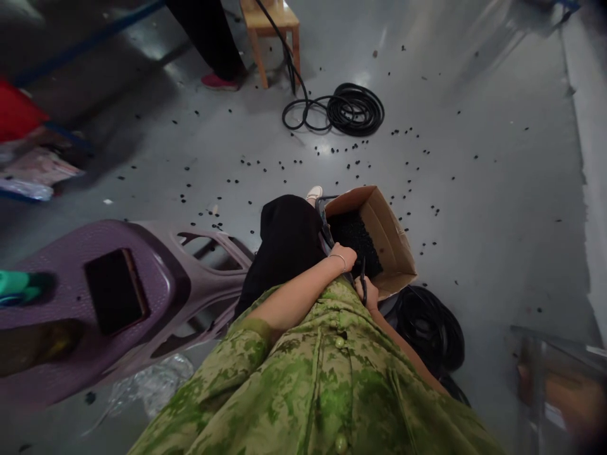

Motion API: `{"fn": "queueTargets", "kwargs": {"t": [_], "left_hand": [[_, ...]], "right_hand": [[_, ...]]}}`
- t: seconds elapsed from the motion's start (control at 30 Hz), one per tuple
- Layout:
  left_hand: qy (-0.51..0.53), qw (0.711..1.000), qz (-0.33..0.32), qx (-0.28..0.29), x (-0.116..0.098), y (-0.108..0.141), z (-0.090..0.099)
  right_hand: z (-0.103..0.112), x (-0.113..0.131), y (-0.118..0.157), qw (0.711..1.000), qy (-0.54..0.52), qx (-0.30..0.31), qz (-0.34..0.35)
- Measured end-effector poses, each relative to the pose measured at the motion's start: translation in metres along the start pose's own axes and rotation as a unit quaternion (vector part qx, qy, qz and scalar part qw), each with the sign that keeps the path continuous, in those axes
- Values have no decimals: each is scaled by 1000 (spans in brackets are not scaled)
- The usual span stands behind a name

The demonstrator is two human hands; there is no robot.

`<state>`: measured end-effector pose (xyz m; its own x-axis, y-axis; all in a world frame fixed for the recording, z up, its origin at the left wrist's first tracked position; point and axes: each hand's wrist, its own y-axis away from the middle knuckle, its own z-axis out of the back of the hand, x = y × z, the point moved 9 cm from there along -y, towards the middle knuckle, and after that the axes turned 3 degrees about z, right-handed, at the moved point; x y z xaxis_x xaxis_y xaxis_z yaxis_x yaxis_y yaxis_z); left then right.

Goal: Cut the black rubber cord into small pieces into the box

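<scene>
Over the near edge of an open cardboard box (391, 237), my left hand (344, 256), with a thin bracelet at its wrist, is closed round a black rubber cord (327, 235). The cord comes down along my knee to the fingers; its cut end is hidden. Just to the right and nearer my body, my right hand (370, 294) grips black-handled scissors (363, 278), blades pointing away from me. Whether the blades touch the cord cannot be made out. Many small black pieces (355, 237) lie heaped inside the box.
Coiled black cord (355, 109) lies on the floor ahead, and another coil (429, 328) is beside the box. Small black rings are scattered around. A purple plastic stool (165, 278) at left bears a phone (116, 291). A wooden stool (270, 18) and another person's leg (213, 38) are ahead.
</scene>
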<state>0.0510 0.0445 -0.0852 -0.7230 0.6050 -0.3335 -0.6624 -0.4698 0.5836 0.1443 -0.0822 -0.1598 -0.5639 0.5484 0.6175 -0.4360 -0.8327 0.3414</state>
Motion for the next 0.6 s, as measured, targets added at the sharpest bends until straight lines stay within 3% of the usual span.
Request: {"fn": "queueTargets", "kwargs": {"t": [0.37,0.5,0.6], "left_hand": [[1,1000,4,-7,-1,0,-1],[27,999,14,-36,2,2,6],[36,998,13,-48,2,4,10]], "right_hand": [[9,5,11,997,-71,-10,-9],[15,17,17,987,-158,4,-5],[15,20,25,965,-251,45,-55]]}}
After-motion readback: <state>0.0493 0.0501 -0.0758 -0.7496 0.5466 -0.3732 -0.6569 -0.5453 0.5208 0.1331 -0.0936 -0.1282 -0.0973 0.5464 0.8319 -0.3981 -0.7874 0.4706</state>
